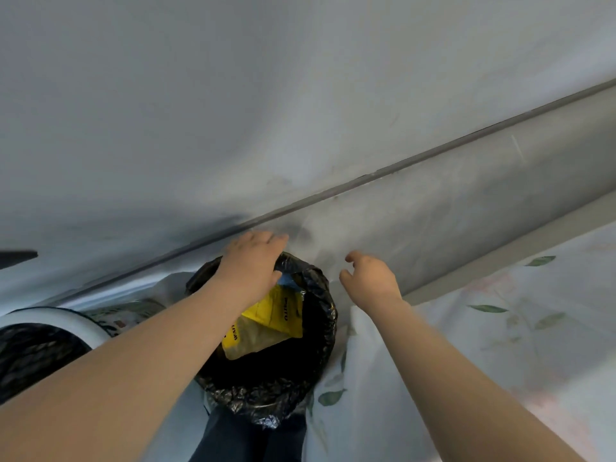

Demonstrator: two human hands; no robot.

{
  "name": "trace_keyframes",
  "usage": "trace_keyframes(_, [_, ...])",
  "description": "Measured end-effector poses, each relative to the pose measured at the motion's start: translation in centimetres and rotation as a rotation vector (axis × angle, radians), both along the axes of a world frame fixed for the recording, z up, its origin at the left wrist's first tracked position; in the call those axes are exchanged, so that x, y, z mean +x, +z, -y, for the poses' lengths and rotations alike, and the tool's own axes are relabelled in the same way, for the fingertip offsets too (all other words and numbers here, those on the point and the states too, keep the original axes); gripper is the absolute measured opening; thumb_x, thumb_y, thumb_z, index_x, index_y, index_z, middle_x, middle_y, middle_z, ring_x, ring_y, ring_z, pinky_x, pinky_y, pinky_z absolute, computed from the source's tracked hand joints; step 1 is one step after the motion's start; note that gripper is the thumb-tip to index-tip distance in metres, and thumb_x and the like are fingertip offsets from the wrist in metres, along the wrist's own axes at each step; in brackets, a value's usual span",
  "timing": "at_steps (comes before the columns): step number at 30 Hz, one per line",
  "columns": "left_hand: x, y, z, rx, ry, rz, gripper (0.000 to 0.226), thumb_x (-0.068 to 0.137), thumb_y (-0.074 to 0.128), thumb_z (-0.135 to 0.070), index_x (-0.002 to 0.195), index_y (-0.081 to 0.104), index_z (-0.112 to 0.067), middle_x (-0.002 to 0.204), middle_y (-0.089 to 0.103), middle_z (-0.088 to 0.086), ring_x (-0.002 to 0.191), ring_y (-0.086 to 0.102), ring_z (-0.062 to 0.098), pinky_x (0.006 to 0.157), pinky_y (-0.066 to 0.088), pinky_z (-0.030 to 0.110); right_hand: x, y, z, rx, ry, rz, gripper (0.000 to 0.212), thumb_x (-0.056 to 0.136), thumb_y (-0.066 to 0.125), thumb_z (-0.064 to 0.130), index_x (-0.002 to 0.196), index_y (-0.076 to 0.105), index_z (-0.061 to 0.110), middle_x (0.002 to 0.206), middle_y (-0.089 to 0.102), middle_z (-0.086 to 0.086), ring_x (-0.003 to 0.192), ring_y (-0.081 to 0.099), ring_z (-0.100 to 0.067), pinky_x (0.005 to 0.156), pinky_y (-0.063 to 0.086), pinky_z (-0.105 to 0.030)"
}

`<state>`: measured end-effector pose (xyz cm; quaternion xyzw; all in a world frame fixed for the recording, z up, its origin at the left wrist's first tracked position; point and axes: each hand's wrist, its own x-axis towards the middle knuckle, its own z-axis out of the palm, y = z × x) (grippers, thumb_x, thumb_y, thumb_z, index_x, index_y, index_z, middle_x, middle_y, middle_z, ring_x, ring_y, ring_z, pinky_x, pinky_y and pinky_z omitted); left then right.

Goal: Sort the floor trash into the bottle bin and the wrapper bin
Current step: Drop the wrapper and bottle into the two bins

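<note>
In the head view, everything turns on the black-lined wrapper bin (325, 305). The yellow wrapper (270, 318) lies inside its mouth, tilted against the liner, its long axis running from the bin's far rim back toward the near-left side. The left hand (253, 261) hovers palm down over that far rim, directly above the wrapper's upper end, so it is plainly the nearer hand. Its fingers are stretched out and fairly flat, curled round nothing. The thumb hangs close to a blue scrap at the wrapper's top, and whether it touches cannot be told.

The right hand (370, 278) floats just to the right of the bin, apart from its rim, with the fingers loosely bent and empty.

The second bin (76, 323), white-rimmed with a dark liner, stands to the left of the wrapper bin, partly behind the left forearm. No bottle shows. In all likelihood the wrapper is delivered, and the next move is to draw the left hand back.
</note>
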<state>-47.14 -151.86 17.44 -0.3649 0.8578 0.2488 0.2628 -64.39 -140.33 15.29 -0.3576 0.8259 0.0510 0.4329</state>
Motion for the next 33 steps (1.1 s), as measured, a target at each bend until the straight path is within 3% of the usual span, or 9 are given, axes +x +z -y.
trace_keyframes(3, [-0.2, -2.4, 0.2, -0.003, -0.072, 0.057, 0.060, 0.091, 0.056, -0.037, 0.145, 0.030, -0.026, 0.135, 0.049, 0.002, 0.125, 0.044, 0.027, 0.103, 0.038, 0.040, 0.1, -1.9, 0.0, 0.013, -0.004, 0.023, 0.042, 0.096, 0.045, 0.024, 0.136, 0.047, 0.012, 0.132, 0.056, -0.011, 0.116, 0.054, -0.029, 0.086, 0.046, -0.034])
trace_keyframes(8, [0.1, -4.4, 1.0, -0.025, -0.130, 0.057, 0.023, 0.095, 0.048, -0.017, 0.116, 0.057, -0.015, 0.109, 0.056, 0.011, 0.100, 0.056, 0.030, 0.078, 0.046, 0.037, 0.3, -3.9, 0.3, 0.012, -0.013, 0.071, 0.043, 0.096, 0.047, 0.024, 0.138, 0.046, 0.013, 0.133, 0.055, -0.011, 0.116, 0.055, -0.029, 0.089, 0.048, -0.035])
trace_keyframes(15, [2.3, -4.6, 0.8, 0.041, -0.103, 0.031, 0.023, 0.095, 0.046, -0.017, 0.109, 0.065, -0.018, 0.101, 0.056, 0.007, 0.092, 0.056, 0.026, 0.067, 0.037, 0.029, 1.1, -4.4, 2.0, -0.072, 0.019, 0.175, 0.042, 0.096, 0.048, 0.024, 0.137, 0.047, 0.015, 0.133, 0.054, -0.009, 0.113, 0.056, -0.028, 0.087, 0.048, -0.034])
trace_keyframes(19, [4.1, -4.2, 0.1, 0.027, -0.117, 0.033, 0.023, 0.095, 0.047, -0.015, 0.109, 0.064, -0.020, 0.104, 0.055, 0.003, 0.094, 0.056, 0.023, 0.072, 0.040, 0.030, 1.4, -5.0, 2.9, -0.060, 0.083, 0.216, 0.043, 0.095, 0.053, 0.025, 0.138, 0.048, 0.019, 0.136, 0.053, -0.008, 0.119, 0.053, -0.027, 0.093, 0.046, -0.035])
trace_keyframes(26, [5.9, -4.4, -0.8, -0.021, -0.234, 0.042, 0.022, 0.090, 0.052, -0.009, 0.104, 0.066, -0.017, 0.100, 0.058, 0.005, 0.092, 0.057, 0.027, 0.047, 0.014, 0.025, 4.4, -7.9, 2.4, 0.009, 0.125, 0.289, 0.043, 0.092, 0.061, 0.031, 0.133, 0.053, 0.022, 0.135, 0.054, -0.006, 0.119, 0.054, -0.026, 0.098, 0.047, -0.037])
trace_keyframes(33, [6.9, -5.5, -1.0, -0.013, -0.203, -0.079, 0.030, 0.083, 0.054, -0.001, 0.105, 0.067, -0.017, 0.097, 0.058, 0.005, 0.088, 0.056, 0.027, 0.062, 0.032, 0.032, 6.5, -11.1, 0.0, 0.076, 0.088, 0.328, 0.040, 0.088, 0.067, 0.036, 0.125, 0.061, 0.022, 0.127, 0.062, -0.005, 0.116, 0.057, -0.023, 0.098, 0.047, -0.036])
